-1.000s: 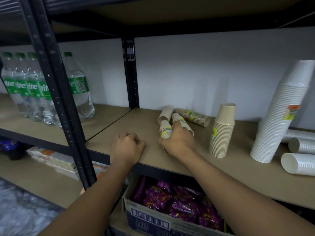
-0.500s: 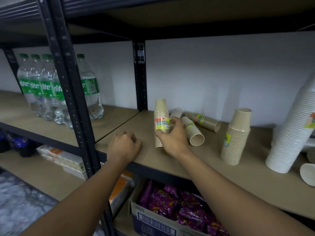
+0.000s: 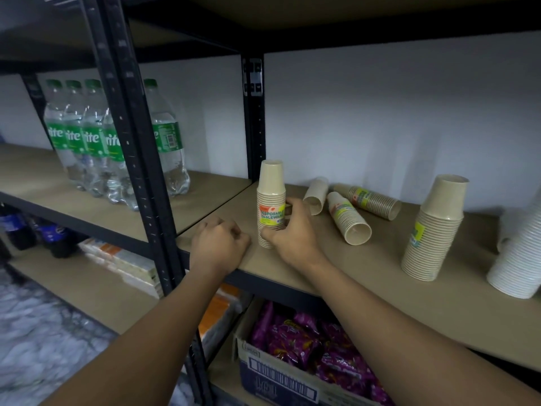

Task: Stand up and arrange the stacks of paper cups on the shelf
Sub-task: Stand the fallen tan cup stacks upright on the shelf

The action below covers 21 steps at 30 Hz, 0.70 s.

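The right grip (image 3: 292, 230) is clamped around the lower half of a beige cup stack (image 3: 270, 200). The left grip (image 3: 218, 241) is curled together, holds nothing, and rests on the front edge of the shelf (image 3: 380, 273). The stack stands upright, mouths down, near the shelf's front left corner, and it carries a yellow label. To do this step well, the person should probably make its base sit flat before letting go. Several lying stacks (image 3: 349, 218) wait just beside.
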Each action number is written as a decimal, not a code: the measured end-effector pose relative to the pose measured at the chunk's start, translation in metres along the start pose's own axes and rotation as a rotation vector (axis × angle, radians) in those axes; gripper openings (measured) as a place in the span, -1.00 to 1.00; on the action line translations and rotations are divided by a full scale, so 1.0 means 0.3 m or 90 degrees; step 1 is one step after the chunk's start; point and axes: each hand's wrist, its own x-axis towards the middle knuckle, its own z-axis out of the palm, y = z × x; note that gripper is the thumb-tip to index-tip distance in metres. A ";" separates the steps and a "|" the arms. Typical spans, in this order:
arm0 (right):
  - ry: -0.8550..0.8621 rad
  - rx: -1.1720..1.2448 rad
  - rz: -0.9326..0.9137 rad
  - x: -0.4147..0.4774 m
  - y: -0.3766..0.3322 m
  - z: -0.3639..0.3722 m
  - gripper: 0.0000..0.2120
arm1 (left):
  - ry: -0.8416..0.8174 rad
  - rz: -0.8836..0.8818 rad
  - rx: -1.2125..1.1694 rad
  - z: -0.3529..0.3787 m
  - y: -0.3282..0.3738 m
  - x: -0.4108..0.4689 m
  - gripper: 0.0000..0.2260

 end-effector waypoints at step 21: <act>0.099 -0.402 0.121 0.379 0.004 -0.163 -0.53 | -0.028 0.031 -0.032 0.038 -0.017 0.171 -0.79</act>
